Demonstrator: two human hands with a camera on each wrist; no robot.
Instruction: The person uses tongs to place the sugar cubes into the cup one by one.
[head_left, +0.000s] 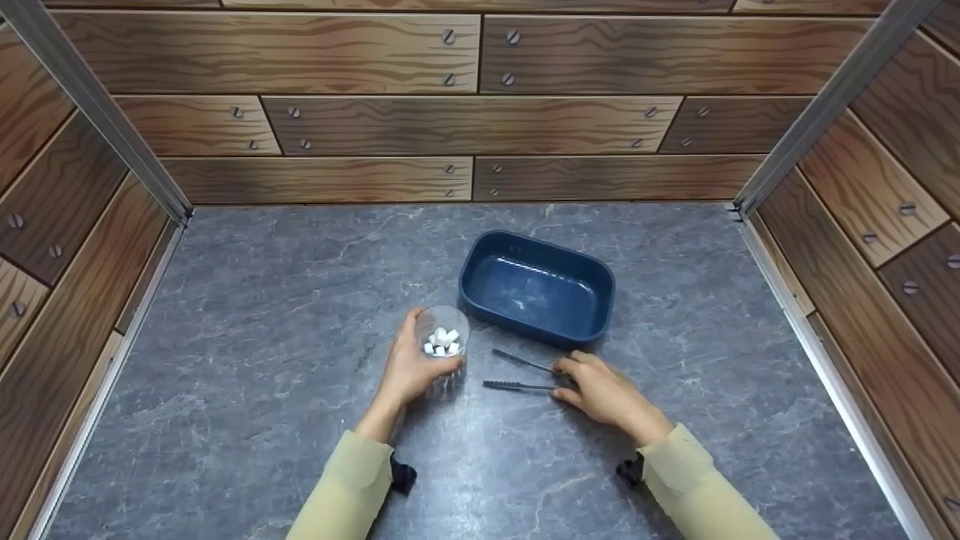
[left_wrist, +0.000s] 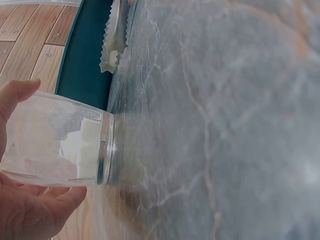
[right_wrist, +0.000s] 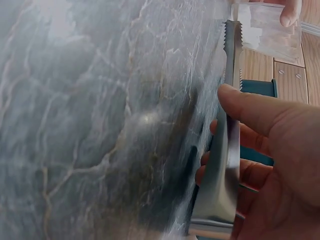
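My left hand (head_left: 405,371) grips a clear glass (left_wrist: 40,135), thumb on the near side and fingers around the far side. Several small white cubes (head_left: 442,342) lie in its bottom. In the left wrist view the glass base is right at the tabletop. To the right, my right hand (head_left: 606,390) holds metal tongs (right_wrist: 226,165) between thumb and fingers. Their two serrated arms stand apart and point left toward the glass, low over the table, with nothing between the tips.
A dark blue rectangular tub (head_left: 536,296) stands just beyond both hands, its inside bare. The grey marbled tabletop (head_left: 285,300) spreads around them. Wood-patterned panels (head_left: 480,124) wall off the back and both sides, with metal frame bars (head_left: 840,97) at the corners.
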